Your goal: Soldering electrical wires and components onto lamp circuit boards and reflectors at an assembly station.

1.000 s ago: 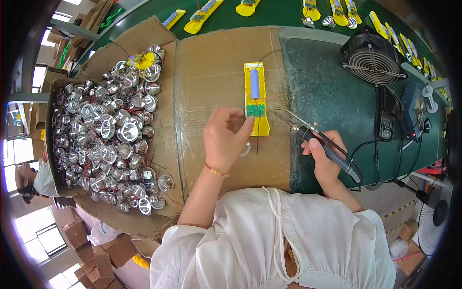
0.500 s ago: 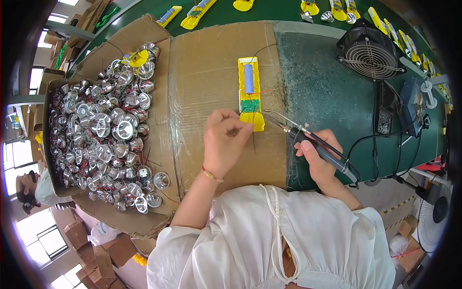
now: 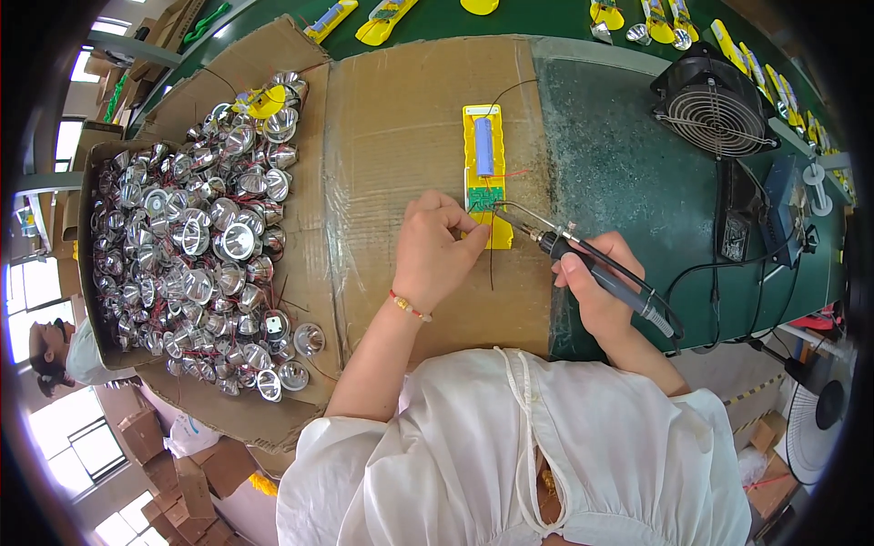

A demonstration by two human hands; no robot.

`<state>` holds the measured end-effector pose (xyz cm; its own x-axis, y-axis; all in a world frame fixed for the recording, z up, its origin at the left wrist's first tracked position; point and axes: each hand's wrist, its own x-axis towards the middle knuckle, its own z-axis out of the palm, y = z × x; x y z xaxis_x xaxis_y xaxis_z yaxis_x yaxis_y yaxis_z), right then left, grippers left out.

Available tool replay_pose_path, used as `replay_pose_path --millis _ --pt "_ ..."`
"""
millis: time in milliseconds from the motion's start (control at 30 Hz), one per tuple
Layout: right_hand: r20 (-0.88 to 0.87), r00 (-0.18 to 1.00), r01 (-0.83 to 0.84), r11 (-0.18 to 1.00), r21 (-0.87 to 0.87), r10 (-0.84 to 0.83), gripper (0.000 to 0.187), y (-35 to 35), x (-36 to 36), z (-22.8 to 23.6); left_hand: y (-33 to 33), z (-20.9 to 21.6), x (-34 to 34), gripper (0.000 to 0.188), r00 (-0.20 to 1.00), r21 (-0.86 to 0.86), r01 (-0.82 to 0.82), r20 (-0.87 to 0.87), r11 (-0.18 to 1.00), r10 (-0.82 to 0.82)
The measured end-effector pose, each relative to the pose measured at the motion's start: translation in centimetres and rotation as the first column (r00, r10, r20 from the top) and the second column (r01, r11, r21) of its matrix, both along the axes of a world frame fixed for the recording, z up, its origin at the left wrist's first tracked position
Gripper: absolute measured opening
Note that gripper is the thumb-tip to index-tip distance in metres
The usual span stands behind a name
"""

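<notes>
On the cardboard lies a yellow plastic housing [image 3: 500,234] holding a blue cylindrical battery [image 3: 484,147] and a small green circuit board [image 3: 485,199]. Thin red and black wires run from it. My right hand [image 3: 603,284] grips a soldering iron [image 3: 604,278] with a thin metal feed tube alongside. Its tip reaches the board's lower right edge; exact contact is too small to tell. My left hand [image 3: 439,244] is closed in a pinch over the housing's lower left side. A thin dark wire [image 3: 492,271] passes beside its fingertips, but what they pinch is hidden.
At left, a large cardboard box [image 3: 246,414] is heaped with shiny reflector cups [image 3: 196,232] on wires. A black fan [image 3: 715,114] and a blue box-shaped unit [image 3: 785,205] stand at right on the green tabletop [image 3: 619,155]. More yellow housings [image 3: 387,20] line the far edge.
The whole view has shifted slightly. The soldering iron's tip has come closer to the circuit board, and my left hand has stayed pinched beside the housing.
</notes>
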<state>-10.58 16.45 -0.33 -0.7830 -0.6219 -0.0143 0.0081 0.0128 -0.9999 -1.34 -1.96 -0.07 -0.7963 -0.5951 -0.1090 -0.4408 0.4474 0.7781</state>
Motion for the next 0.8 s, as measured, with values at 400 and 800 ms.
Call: replay_pose_path --millis 400,800 --pt "0.024 0.996 0.09 0.992 -0.09 -0.088 0.011 0.6 0.0 0.6 -0.7 -0.3 -0.3 0.014 0.999 0.02 0.029 -0.024 0.999 -0.029" --pt "0.017 0.981 0.194 0.972 -0.135 -0.194 0.013 2.7 -1.7 -1.2 -1.6 2.5 1.0 0.02 0.981 0.321 -0.135 -0.086 0.937 0.171"
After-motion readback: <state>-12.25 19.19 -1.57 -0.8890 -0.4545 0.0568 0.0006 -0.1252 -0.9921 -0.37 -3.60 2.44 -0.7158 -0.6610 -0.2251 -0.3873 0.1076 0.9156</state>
